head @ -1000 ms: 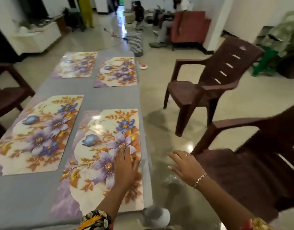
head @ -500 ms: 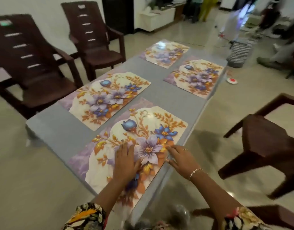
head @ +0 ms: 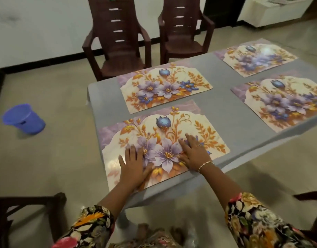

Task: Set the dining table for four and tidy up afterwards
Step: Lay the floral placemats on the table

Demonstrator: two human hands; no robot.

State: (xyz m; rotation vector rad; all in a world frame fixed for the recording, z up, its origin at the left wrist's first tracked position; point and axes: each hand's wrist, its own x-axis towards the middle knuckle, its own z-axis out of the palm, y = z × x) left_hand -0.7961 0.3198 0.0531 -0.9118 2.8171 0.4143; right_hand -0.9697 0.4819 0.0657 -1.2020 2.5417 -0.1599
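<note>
Several floral placemats lie on the grey table (head: 222, 106). The nearest placemat (head: 172, 129) sits at the table's front left corner, and both my hands lie flat on it. My left hand (head: 133, 167) presses its front left part with fingers spread. My right hand (head: 194, 153), with a ring and a bracelet, presses its middle right part. A second placemat (head: 163, 86) lies just behind it. Two more placemats (head: 258, 58) (head: 286, 101) lie to the right.
Two dark brown plastic chairs (head: 118, 42) (head: 186, 31) stand behind the table against the wall. A blue plastic bucket (head: 23, 119) stands on the floor at the left. Parts of other dark chairs show at the bottom left (head: 28, 212) and far right edge.
The view has swung round to face the table's long side. My right hand has moved from beside the table onto the nearest placemat, and both hands now press it flat.
</note>
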